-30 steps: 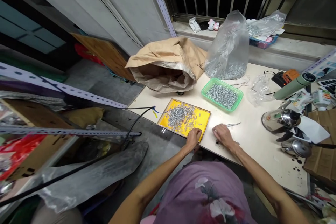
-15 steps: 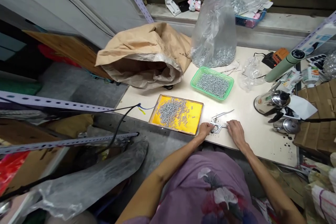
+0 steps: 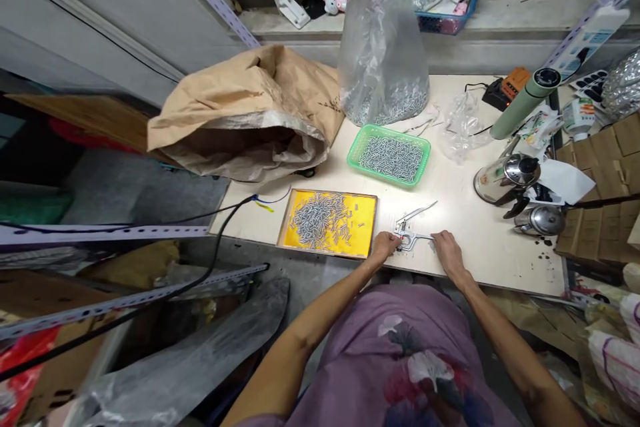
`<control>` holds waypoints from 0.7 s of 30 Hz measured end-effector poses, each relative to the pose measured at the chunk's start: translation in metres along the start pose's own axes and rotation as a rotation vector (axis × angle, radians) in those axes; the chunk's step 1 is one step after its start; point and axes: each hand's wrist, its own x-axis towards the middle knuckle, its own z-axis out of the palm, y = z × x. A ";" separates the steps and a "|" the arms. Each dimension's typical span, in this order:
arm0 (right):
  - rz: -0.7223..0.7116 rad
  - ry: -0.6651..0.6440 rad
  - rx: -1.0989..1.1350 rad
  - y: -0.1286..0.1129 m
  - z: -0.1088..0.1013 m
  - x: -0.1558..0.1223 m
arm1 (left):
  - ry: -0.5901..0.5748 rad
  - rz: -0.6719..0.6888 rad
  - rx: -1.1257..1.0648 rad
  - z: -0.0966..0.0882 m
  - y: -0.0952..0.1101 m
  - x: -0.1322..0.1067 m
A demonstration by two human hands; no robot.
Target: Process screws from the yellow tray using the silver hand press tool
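A small metal lever tool [image 3: 409, 240] lies near the front edge of the table, its upper arm raised at an angle. At its left end is my left hand [image 3: 385, 245], thumb and finger pinched together. Whatever sits between those fingertips is too small to make out. My right hand [image 3: 450, 255] has its fingers closed at the end of the tool's lower handle, on the right side. Left of my left hand is a yellow-bottomed tray [image 3: 369, 213] with a heap of small metal pins [image 3: 320, 217]. Behind it stands a green plastic basket [image 3: 354, 150] full of similar pins.
A large paper sack [image 3: 250, 93] lies open at back left, beside a clear bag [image 3: 383, 47] of metal pieces. On the right stand a green flask [image 3: 523, 107], a glass kettle [image 3: 500, 180] and cardboard boxes [image 3: 600, 173]. A black cable [image 3: 223, 233] crosses the left side.
The whole view has shifted a little as my head moved. Both hands stay at the lever tool in nearly the same places, and the pins in the tray look the same.
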 end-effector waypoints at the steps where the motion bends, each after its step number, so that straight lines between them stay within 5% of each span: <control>1: 0.002 -0.003 -0.007 0.000 0.001 0.000 | -0.012 0.000 0.014 -0.001 0.001 0.000; 12: -0.014 -0.102 -0.062 -0.003 -0.006 0.008 | -0.033 0.026 0.074 0.000 -0.008 0.000; 21: -0.091 0.004 -0.172 -0.014 -0.027 0.067 | -0.005 0.075 0.191 0.001 -0.007 -0.002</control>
